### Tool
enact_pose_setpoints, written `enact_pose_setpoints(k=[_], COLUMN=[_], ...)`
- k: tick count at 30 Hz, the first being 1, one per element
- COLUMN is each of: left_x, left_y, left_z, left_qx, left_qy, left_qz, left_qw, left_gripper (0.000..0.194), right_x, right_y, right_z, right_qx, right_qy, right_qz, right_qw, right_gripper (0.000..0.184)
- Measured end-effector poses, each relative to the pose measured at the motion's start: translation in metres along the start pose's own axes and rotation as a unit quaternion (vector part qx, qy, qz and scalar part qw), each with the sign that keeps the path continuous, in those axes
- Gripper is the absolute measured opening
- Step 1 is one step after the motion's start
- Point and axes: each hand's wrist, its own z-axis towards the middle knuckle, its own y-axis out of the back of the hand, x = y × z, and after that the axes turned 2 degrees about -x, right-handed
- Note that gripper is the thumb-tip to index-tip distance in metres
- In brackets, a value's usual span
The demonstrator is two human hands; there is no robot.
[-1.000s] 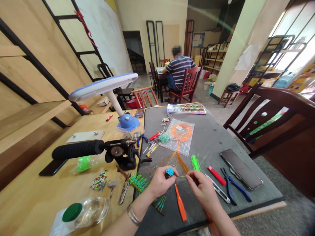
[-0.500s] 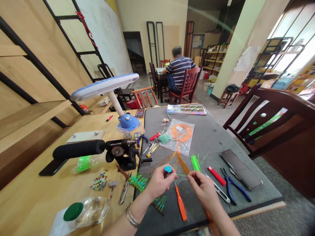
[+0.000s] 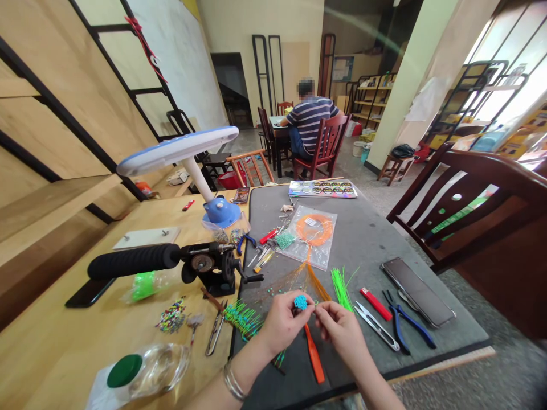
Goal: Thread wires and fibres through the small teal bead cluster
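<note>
My left hand point(image 3: 282, 322) is closed around a small cluster of bright blue pieces point(image 3: 300, 302), whose lower part is hidden by the fingers. Close beside it, my right hand point(image 3: 342, 327) pinches a thin green line point(image 3: 316, 303) near the cluster. An orange-handled tool point(image 3: 314, 356) lies on the grey mat below the hands, its tip hidden. Behind them orange strands point(image 3: 317, 280) run from a coil point(image 3: 317, 229) on a clear plastic bag. Bright green strands point(image 3: 341, 287) lie just beyond my right hand. Left of my left hand are green-and-blue tied lines point(image 3: 243, 320) on a stick.
At right lie snips point(image 3: 376, 326), a red lighter-like item point(image 3: 376, 304), blue pliers point(image 3: 401, 324) and a phone point(image 3: 419, 290). A black crank vise point(image 3: 211, 267), lamp point(image 3: 221, 212), beads point(image 3: 171, 315) and green-lidded jar point(image 3: 160, 367) stand left. A person point(image 3: 311, 125) sits farther back.
My right hand has moved left, close up to my left hand, and the stretched green line between them is now short. My left hand has shifted slightly right with the blue cluster.
</note>
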Motion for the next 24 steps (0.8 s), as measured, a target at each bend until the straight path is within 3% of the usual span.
enact_pose_setpoints(k=[9, 16, 18, 21, 24], left_x=[0.004, 0.012, 0.012, 0.013, 0.016], left_y=[0.003, -0.002, -0.004, -0.009, -0.012], left_z=[-0.002, -0.005, -0.004, 0.001, 0.005], left_qx=[0.021, 0.039, 0.003, -0.048, -0.037], left_qy=[-0.074, -0.138, -0.102, 0.041, 0.171], left_qz=[0.084, 0.140, 0.101, -0.046, -0.216], left_qw=[0.993, 0.980, 0.990, 0.997, 0.961], left_gripper=[0.013, 0.014, 0.010, 0.013, 0.021], right_x=[0.004, 0.012, 0.014, 0.013, 0.008], right_y=[0.003, 0.005, 0.006, 0.007, 0.004], right_z=[0.000, -0.001, -0.002, -0.001, 0.001], right_qx=[0.010, 0.019, 0.035, 0.048, 0.013], right_qy=[-0.073, -0.065, -0.067, -0.062, -0.032], right_qz=[0.080, 0.081, 0.090, 0.092, 0.058], right_qw=[0.994, 0.994, 0.993, 0.993, 0.998], right_gripper=[0.040, 0.042, 0.044, 0.045, 0.046])
